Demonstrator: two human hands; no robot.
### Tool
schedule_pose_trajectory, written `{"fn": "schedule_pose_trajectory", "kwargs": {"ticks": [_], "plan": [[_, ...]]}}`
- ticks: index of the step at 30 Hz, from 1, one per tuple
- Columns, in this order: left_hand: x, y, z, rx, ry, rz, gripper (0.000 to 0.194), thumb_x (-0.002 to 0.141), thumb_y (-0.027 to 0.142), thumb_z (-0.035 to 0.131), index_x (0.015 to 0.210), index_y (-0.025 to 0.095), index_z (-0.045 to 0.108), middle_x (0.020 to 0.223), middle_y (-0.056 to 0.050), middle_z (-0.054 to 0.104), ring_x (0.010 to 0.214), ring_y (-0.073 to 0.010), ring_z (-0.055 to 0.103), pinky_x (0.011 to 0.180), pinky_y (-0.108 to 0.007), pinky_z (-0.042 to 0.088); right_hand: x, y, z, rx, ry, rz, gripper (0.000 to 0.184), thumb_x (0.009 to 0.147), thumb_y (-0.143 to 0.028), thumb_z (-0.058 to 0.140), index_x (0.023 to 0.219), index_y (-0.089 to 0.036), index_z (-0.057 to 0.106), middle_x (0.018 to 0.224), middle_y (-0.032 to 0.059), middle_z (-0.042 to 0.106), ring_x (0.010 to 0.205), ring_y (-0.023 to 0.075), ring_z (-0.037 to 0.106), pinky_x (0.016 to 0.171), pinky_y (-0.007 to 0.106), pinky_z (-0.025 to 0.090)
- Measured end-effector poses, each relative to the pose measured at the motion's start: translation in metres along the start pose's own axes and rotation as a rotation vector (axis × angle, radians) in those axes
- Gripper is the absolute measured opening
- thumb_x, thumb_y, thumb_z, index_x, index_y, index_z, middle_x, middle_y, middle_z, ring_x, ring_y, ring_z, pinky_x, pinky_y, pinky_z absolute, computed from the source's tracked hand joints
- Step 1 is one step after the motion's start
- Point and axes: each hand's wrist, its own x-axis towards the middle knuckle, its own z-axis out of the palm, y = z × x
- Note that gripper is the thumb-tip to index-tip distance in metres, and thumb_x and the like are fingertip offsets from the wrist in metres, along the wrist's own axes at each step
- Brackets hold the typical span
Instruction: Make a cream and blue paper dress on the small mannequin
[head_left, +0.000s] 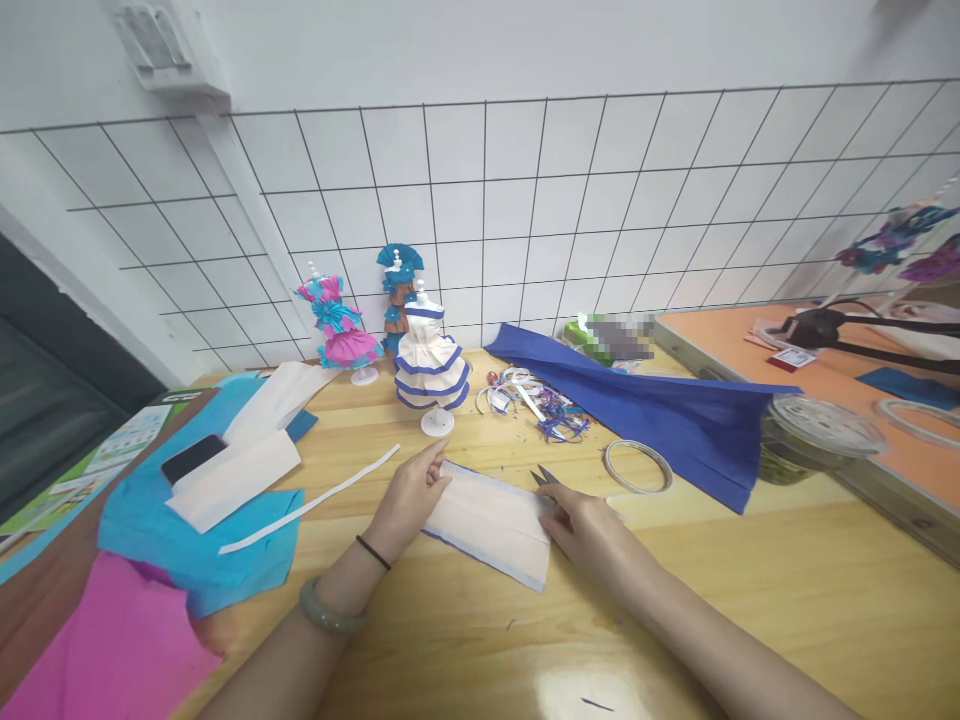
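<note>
A folded cream paper strip with blue edging (491,522) lies on the wooden table (750,600) in front of me. My left hand (409,497) rests on its left end, fingers extended over the paper. My right hand (592,525) presses on its right end and grips small scissors (545,476), whose tips poke out beyond the fingers. A miniature mannequin in a cream and blue tiered dress (430,368) stands just behind the strip.
Two more paper-dressed mannequins (339,325) stand at the back. Dark blue crepe paper (660,405), a tape ring (637,466) and ribbon scraps (532,400) lie right. Cyan and pink sheets (195,540), cream strips and a phone (193,457) lie left. A lidded jar (814,435) sits far right.
</note>
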Motion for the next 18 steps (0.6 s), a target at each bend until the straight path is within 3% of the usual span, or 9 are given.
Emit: {"fn": "schedule_pose_trajectory", "kwargs": {"ticks": [4,7,10,14,18], "plan": [[0.0,-0.002,0.001,0.01,-0.013,-0.021,0.052,0.072,0.009,0.054,0.124,0.014,0.048,0.082,-0.003,0.061,0.09,-0.0166,0.059,0.081,-0.031,0.046,-0.005,-0.002,-0.001,-0.116,0.044,-0.074,0.026,0.084,-0.018,0.043,0.1,-0.019,0.063,0.092,0.0085,0.066,0.081,0.0205,0.062,0.069,0.028,0.043],[0.001,-0.004,0.002,0.025,-0.011,-0.028,0.052,0.072,0.009,0.054,0.124,0.014,0.049,0.084,-0.004,0.062,0.086,-0.0158,0.058,0.08,-0.03,0.046,-0.011,-0.009,0.0,-0.179,0.081,-0.269,0.025,0.088,-0.02,0.041,0.094,-0.021,0.066,0.088,0.008,0.062,0.077,0.0182,0.06,0.066,0.027,0.042],[0.002,-0.004,0.002,0.026,-0.007,-0.024,0.052,0.072,0.009,0.055,0.124,0.014,0.049,0.086,-0.004,0.062,0.081,-0.0146,0.058,0.077,-0.028,0.047,-0.015,-0.016,0.003,-0.196,0.04,-0.421,0.024,0.089,-0.021,0.041,0.089,-0.02,0.066,0.083,0.0073,0.058,0.077,0.017,0.056,0.067,0.026,0.041],[0.002,-0.002,0.001,0.026,-0.006,-0.029,0.051,0.072,0.009,0.055,0.122,0.013,0.05,0.088,-0.004,0.062,0.075,-0.013,0.057,0.074,-0.028,0.047,-0.017,-0.02,0.01,-0.263,-0.055,-0.449,0.022,0.09,-0.023,0.042,0.081,-0.018,0.062,0.08,0.006,0.055,0.076,0.0162,0.054,0.066,0.025,0.04],[0.001,-0.001,0.0,0.031,-0.014,-0.019,0.051,0.072,0.01,0.055,0.123,0.013,0.05,0.088,-0.004,0.063,0.079,-0.0137,0.058,0.075,-0.028,0.047,-0.017,-0.02,0.014,-0.334,-0.071,-0.423,0.022,0.09,-0.022,0.04,0.079,-0.018,0.059,0.08,0.0055,0.055,0.075,0.0164,0.054,0.064,0.026,0.038]]}}
